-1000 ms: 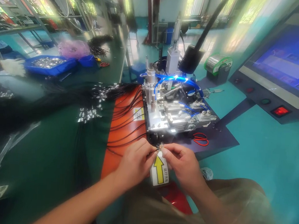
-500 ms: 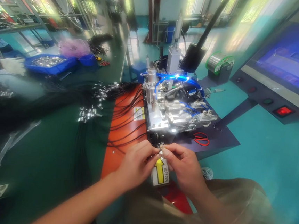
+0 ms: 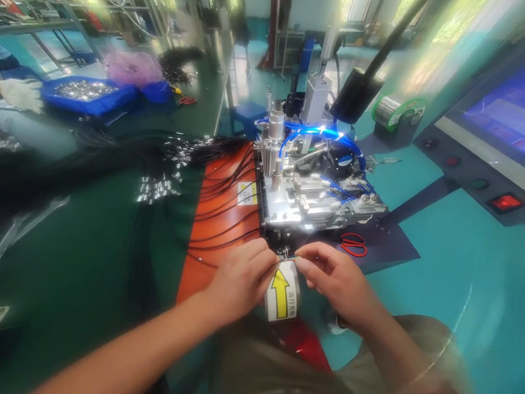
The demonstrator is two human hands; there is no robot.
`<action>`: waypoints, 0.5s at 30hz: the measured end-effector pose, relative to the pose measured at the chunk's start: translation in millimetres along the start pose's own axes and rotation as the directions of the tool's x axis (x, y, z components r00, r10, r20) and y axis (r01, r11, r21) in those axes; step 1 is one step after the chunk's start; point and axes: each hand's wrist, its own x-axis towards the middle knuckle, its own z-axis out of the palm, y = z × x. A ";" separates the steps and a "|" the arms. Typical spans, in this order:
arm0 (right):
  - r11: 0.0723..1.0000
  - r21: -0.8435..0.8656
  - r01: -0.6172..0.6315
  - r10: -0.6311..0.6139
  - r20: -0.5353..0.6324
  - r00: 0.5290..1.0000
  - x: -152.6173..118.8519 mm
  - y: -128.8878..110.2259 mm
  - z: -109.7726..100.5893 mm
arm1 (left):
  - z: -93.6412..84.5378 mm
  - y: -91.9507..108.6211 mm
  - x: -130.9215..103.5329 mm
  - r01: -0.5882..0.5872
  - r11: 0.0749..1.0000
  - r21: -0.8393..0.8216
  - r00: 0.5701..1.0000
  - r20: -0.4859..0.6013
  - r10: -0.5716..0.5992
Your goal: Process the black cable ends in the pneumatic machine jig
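Observation:
At the front of a metal bench machine [image 3: 308,195], my left hand [image 3: 244,275] is closed in a pinch on a thin black cable [image 3: 202,260], which runs in under it from the left. Fine coloured wires [image 3: 288,259] span the small gap between my fingertips. My right hand [image 3: 337,283] pinches their other end between thumb and forefinger. Both hands are just above a white label [image 3: 282,294] with a yellow arrow, close to the machine's small front fixture [image 3: 284,250]. My fingers partly hide the wire ends.
Red-handled scissors [image 3: 354,244] lie right of the machine. Black cables with shiny ends [image 3: 157,189] cover the bench and orange plate [image 3: 217,217]. A solder spool [image 3: 397,112], control screen [image 3: 517,121], blue tray [image 3: 87,102] and wrench [image 3: 10,239] surround the work. A gloved hand [image 3: 18,93] shows at far left.
My right hand has drawn slightly right, away from my left, so the fingertips are apart and the coloured wires show between them. The view has shifted a little.

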 end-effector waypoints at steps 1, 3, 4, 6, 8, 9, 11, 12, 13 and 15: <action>1.000 -0.028 0.006 -0.006 -0.006 1.000 0.3 -2.4 -0.4 | 0.1 0.0 0.1 0.001 1.000 0.004 1.000 0.002 -0.001; 0.998 -0.065 0.019 -0.019 -0.012 1.000 1.4 -5.9 0.6 | 0.1 -0.2 0.2 0.002 1.000 0.008 1.000 0.003 -0.002; 0.997 -0.077 0.024 -0.025 -0.013 1.000 2.1 -6.5 1.5 | 0.2 -0.3 0.0 0.001 1.000 0.008 1.000 0.003 -0.002; 0.994 -0.100 0.038 -0.040 -0.013 0.999 4.1 -5.9 3.5 | 0.5 -0.9 -0.6 0.003 1.000 0.008 1.000 0.006 -0.003; 0.989 -0.133 0.061 -0.064 -0.019 0.998 6.1 -3.5 4.9 | 1.2 -1.7 -1.4 0.004 1.000 0.004 1.000 0.012 -0.004; 0.986 -0.151 0.071 -0.075 -0.024 0.997 6.9 -2.2 5.4 | 1.6 -2.1 -1.7 0.006 1.000 0.002 1.000 0.015 -0.006; 0.980 -0.177 0.086 -0.093 -0.032 0.995 7.9 -1.0 6.5 | 2.0 -2.8 -2.1 0.012 1.000 -0.003 1.000 0.018 -0.012; 0.979 -0.183 0.093 -0.101 -0.036 0.994 8.0 -1.5 7.0 | 2.1 -3.0 -2.1 0.014 1.000 -0.004 1.000 0.018 -0.014; 0.977 -0.188 0.102 -0.111 -0.041 0.993 7.9 -2.7 7.3 | 2.1 -3.2 -2.0 0.017 1.000 -0.004 1.000 0.019 -0.017; 0.970 -0.209 0.124 -0.138 -0.055 0.989 7.5 -6.7 6.1 | 1.7 -3.2 -1.4 0.018 1.000 -0.004 1.000 0.023 -0.018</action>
